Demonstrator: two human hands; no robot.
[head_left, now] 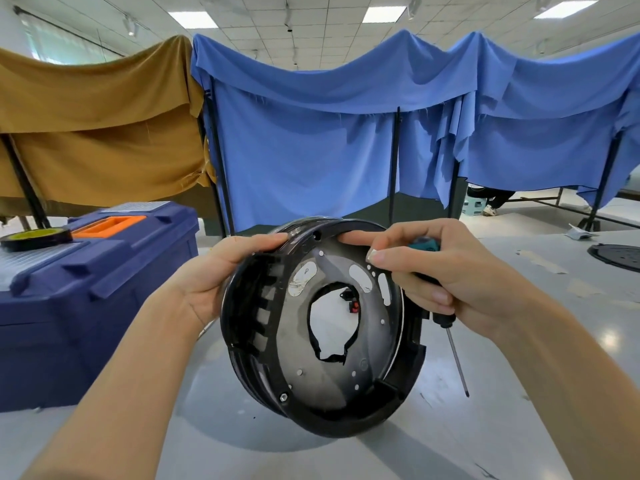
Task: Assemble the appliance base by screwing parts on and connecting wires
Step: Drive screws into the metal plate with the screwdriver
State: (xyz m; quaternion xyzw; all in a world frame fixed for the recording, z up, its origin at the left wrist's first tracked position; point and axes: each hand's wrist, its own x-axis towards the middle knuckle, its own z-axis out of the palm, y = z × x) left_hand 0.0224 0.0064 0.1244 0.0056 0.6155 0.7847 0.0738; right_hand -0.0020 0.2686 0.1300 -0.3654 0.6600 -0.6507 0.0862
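Note:
A round black appliance base [322,372] stands on edge on the grey surface, its hollow inner side facing me, with a large irregular hole in the middle and a small red-and-black connector [352,303] showing through it. My left hand [221,271] grips the base's upper left rim. My right hand [440,268] holds the upper right rim with its fingertips while its curled fingers grip a screwdriver [453,348] with a teal-and-black handle, shaft pointing down. A hex nut [283,397] sits on the lower left rim.
A dark blue toolbox [86,292] with an orange handle stands at the left, a roll of black tape [36,237] on its lid. Blue and tan cloths hang on frames behind. Another black round part [618,256] lies at the far right.

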